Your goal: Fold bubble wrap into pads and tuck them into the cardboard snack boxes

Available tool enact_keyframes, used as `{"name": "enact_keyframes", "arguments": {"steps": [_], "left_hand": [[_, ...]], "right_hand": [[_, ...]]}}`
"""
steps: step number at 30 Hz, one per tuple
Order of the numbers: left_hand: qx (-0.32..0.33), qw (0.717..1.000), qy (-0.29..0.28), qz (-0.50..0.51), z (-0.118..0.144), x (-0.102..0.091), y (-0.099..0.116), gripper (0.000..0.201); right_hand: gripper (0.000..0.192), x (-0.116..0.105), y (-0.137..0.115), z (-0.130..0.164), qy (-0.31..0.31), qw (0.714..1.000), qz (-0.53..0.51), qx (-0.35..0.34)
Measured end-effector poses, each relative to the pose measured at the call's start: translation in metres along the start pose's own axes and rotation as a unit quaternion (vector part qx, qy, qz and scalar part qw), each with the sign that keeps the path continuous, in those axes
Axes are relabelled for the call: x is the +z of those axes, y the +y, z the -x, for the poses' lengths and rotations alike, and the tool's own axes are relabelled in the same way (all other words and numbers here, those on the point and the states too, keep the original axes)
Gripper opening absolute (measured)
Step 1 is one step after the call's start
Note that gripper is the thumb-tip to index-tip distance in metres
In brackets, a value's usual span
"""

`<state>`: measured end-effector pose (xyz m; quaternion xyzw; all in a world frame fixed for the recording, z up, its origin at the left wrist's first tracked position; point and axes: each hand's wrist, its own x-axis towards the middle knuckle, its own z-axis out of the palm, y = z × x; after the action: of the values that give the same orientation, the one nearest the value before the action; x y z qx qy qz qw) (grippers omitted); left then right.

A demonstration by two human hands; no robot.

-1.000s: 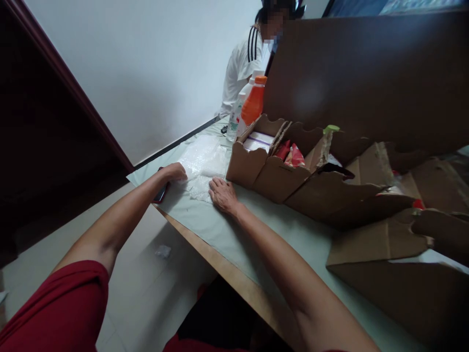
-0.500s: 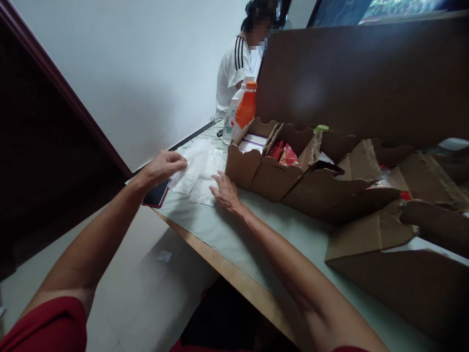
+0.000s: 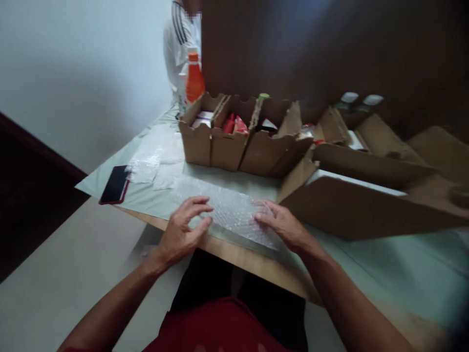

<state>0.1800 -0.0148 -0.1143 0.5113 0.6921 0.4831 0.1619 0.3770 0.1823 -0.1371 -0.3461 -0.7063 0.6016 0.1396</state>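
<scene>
A clear sheet of bubble wrap (image 3: 234, 212) lies across the table's front edge, directly before me. My right hand (image 3: 284, 225) has its right end between thumb and fingers. At the other end, my left hand (image 3: 186, 227) is open, its fingers curved and apart, close to the wrap's left part. Whether the left fingertips touch the plastic, I cannot tell. More bubble wrap pieces (image 3: 150, 154) are spread flat further left on the table.
Cardboard bins (image 3: 227, 151) with packets and boxes line the table's back, and a larger cardboard bin (image 3: 359, 210) stands at right. A phone (image 3: 116, 185) lies at the left corner. Beyond are an orange bottle (image 3: 195, 80) and a person in a white shirt (image 3: 172, 54).
Both hands have come back from the pile at the left toward the table's front. One bubble wrap sheet is now in front of me, in my right hand. The view has turned right.
</scene>
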Motion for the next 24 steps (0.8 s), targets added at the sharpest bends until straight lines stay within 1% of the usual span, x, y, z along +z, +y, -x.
{"name": "enact_keyframes", "arguments": {"steps": [1, 2, 4, 5, 6, 8, 9, 10, 11, 12, 13, 14, 15, 17, 18, 19, 20, 21, 22, 23, 24], "left_hand": [[0.02, 0.999, -0.003, -0.041, -0.003, 0.0, -0.004, 0.019], [0.045, 0.996, -0.008, -0.079, -0.008, 0.002, -0.011, 0.019], [0.106, 0.982, -0.038, -0.152, -0.018, 0.013, -0.027, 0.019], [0.137, 0.971, -0.06, -0.187, -0.022, 0.022, -0.035, 0.018], [0.163, 0.958, -0.081, -0.22, -0.024, 0.032, -0.043, 0.018], [0.2, 0.934, -0.105, -0.276, -0.027, 0.05, -0.052, 0.017], [0.212, 0.926, -0.102, -0.296, -0.027, 0.057, -0.054, 0.018], [0.223, 0.92, -0.093, -0.309, -0.026, 0.062, -0.053, 0.019], [0.233, 0.916, -0.083, -0.315, -0.025, 0.066, -0.051, 0.02], [0.245, 0.913, -0.077, -0.316, -0.025, 0.069, -0.048, 0.021], [0.258, 0.911, -0.079, -0.312, -0.024, 0.071, -0.044, 0.022], [0.271, 0.908, -0.088, -0.307, -0.024, 0.074, -0.04, 0.022], [0.282, 0.904, -0.104, -0.303, -0.024, 0.076, -0.037, 0.022], [0.295, 0.898, -0.143, -0.294, -0.024, 0.082, -0.037, 0.02], [0.298, 0.896, -0.157, -0.291, -0.024, 0.085, -0.04, 0.019], [0.301, 0.894, -0.166, -0.287, -0.024, 0.088, -0.045, 0.019], [0.304, 0.894, -0.169, -0.281, -0.025, 0.091, -0.051, 0.019], [0.308, 0.895, -0.168, -0.274, -0.025, 0.093, -0.057, 0.019], [0.312, 0.897, -0.165, -0.266, -0.026, 0.094, -0.063, 0.02], [0.313, 0.899, -0.165, -0.257, -0.026, 0.094, -0.068, 0.02], [0.315, 0.902, -0.168, -0.243, -0.027, 0.093, -0.073, 0.021]], "right_hand": [[0.053, -0.021, 0.009, 0.011, 0.003, 1.0, 0.027, 0.014], [0.052, -0.04, 0.019, 0.023, 0.019, 0.998, 0.057, 0.025], [0.048, -0.073, 0.039, 0.047, 0.09, 0.986, 0.133, 0.038], [0.047, -0.085, 0.048, 0.059, 0.134, 0.974, 0.18, 0.044], [0.047, -0.095, 0.057, 0.07, 0.178, 0.955, 0.232, 0.05], [0.047, -0.105, 0.072, 0.092, 0.254, 0.902, 0.345, 0.049], [0.045, -0.106, 0.076, 0.101, 0.283, 0.873, 0.395, 0.036], [0.042, -0.104, 0.079, 0.108, 0.304, 0.848, 0.434, 0.013], [0.038, -0.099, 0.079, 0.112, 0.318, 0.828, 0.46, -0.02], [0.034, -0.09, 0.077, 0.114, 0.323, 0.817, 0.473, -0.059], [0.031, -0.078, 0.074, 0.112, 0.315, 0.815, 0.475, -0.1], [0.028, -0.064, 0.069, 0.107, 0.295, 0.819, 0.471, -0.139], [0.027, -0.047, 0.064, 0.101, 0.261, 0.827, 0.466, -0.174], [0.025, -0.013, 0.055, 0.084, 0.172, 0.843, 0.458, -0.223], [0.024, 0.001, 0.054, 0.076, 0.118, 0.848, 0.459, -0.24], [0.024, 0.011, 0.055, 0.069, 0.068, 0.845, 0.46, -0.263], [0.027, 0.014, 0.058, 0.066, 0.033, 0.844, 0.46, -0.274], [0.029, 0.012, 0.064, 0.066, 0.014, 0.844, 0.46, -0.276], [0.031, 0.004, 0.07, 0.069, 0.014, 0.847, 0.462, -0.263], [0.033, -0.01, 0.077, 0.076, 0.03, 0.852, 0.466, -0.235], [0.033, -0.027, 0.083, 0.085, 0.058, 0.858, 0.473, -0.191]]}}
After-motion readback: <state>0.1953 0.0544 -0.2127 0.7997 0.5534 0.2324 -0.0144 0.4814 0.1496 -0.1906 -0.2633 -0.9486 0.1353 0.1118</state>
